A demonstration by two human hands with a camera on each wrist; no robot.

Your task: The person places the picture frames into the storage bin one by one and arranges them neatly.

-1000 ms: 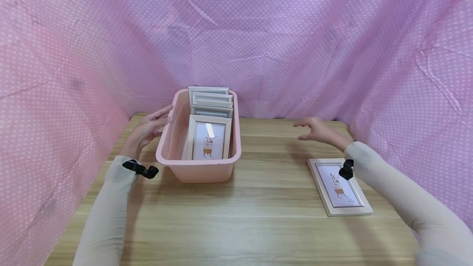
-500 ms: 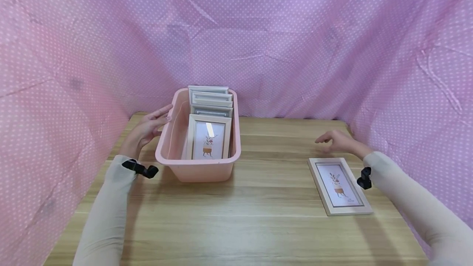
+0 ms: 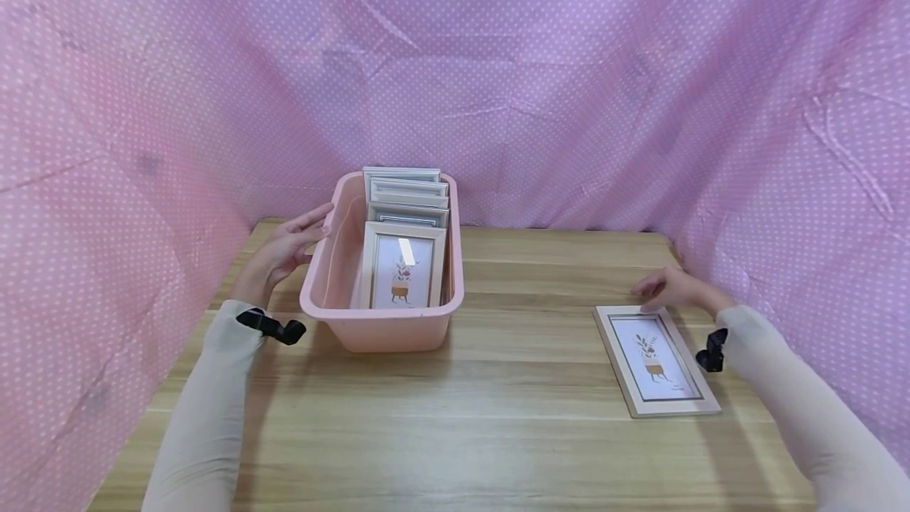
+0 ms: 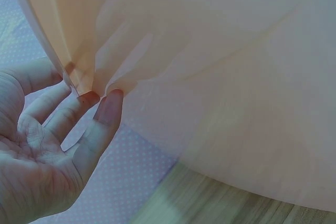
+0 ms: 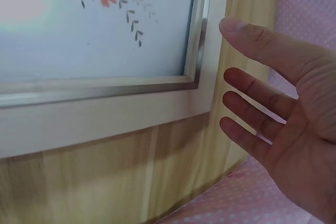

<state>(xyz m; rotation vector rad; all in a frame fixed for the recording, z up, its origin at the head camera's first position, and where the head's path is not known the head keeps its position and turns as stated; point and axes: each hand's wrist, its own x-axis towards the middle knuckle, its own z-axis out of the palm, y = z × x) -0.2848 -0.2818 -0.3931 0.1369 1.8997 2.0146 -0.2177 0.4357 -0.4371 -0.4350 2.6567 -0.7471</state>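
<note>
My left hand [image 3: 280,253] rests its fairly straight fingertips on the left rim of a pink plastic basin [image 3: 387,330]. In the left wrist view, those fingers [image 4: 107,111] touch the basin's edge and wall. Several picture frames stand inside the basin; the nearest picture frame [image 3: 367,279] leans back with a plant picture facing up. Another picture frame [image 3: 626,374], pale wood, lies flat on the table at the right. My right hand [image 3: 671,289] hovers at its far end, holding nothing. In the right wrist view, the thumb [image 5: 257,40] is beside the frame's edge, fingers spread below.
The wooden table [image 3: 455,441] stretches between the basin and the flat frame. A pink dotted cloth [image 3: 498,85] hangs along the back and both sides, close behind the basin.
My right hand has moved right and toward me, from above the table to the far end of the flat picture frame. My left hand has stayed on the basin.
</note>
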